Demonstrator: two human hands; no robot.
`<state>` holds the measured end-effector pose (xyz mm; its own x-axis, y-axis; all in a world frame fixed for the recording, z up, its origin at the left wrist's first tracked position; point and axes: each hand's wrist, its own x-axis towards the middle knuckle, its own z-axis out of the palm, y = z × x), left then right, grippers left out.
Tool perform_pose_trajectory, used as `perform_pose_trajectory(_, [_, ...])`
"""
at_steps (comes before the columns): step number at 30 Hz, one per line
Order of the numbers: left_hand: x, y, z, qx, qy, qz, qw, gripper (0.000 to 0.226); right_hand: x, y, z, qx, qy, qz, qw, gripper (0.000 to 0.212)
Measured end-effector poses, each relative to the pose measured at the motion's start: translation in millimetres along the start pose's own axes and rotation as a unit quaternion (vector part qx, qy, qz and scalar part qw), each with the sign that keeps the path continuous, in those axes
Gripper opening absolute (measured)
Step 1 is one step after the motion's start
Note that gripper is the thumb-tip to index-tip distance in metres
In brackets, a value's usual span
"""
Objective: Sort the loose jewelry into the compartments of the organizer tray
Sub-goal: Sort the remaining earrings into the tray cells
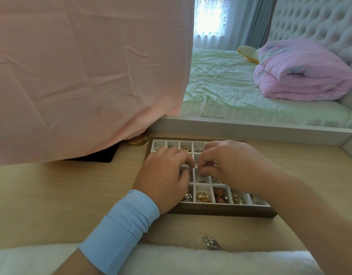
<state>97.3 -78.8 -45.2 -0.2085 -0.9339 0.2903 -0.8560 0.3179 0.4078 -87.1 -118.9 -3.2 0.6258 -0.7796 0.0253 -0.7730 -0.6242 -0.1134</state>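
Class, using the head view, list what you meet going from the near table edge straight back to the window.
White fluffy cloth → loose silver jewelry → organizer tray → white ledge → green bed → window.

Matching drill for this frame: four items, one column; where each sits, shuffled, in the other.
Items:
1 gold ring
2 silver piece
3 gold tin
4 quilt

Places:
A on the bed
B front row of the tray
C loose on the desk, nearer than the tray
D under the edge of the pink cloth

Pairs: 1-B, 2-C, 3-D, 4-A.
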Motion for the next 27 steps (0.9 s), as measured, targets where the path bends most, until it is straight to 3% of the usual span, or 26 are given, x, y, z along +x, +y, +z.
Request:
perform_pose_trajectory(14, [0, 1, 0, 0.008, -0.002, 0.021, 1.0, 0.017, -7, 18, -16, 0.121, 0.054, 0.049, 0.99, 0.008])
perform_pose_trajectory(17, [-1, -3, -8, 0.025, -0.081, 0.062, 0.994, 0.043, -17, 15, -23, 0.133, 0.003, 0.057, 0.989, 0.004])
perform_pose_trajectory(19, [-1, -8, -19, 0.051, -0.162, 0.074, 0.983, 0.073, -27, 7, -27, 0.13, -0.069, 0.07, 0.987, 0.02])
perform_pose_trajectory(21, [-2, -10, -25, 0.061, -0.192, 0.072, 0.977, 0.091, -36, 0, -27, 0.09, -0.137, 0.079, 0.983, 0.036])
perform_pose_trajectory(23, [-3, -7, -28, 0.058, -0.178, 0.071, 0.98, 0.094, -43, -4, -26, 0.068, -0.146, 0.081, 0.984, 0.043])
perform_pose_trajectory(27, [-8, 3, -29, 0.078, -0.146, 0.072, 0.984, 0.085, -56, -11, -24, 0.03, -0.1, 0.073, 0.992, 0.036])
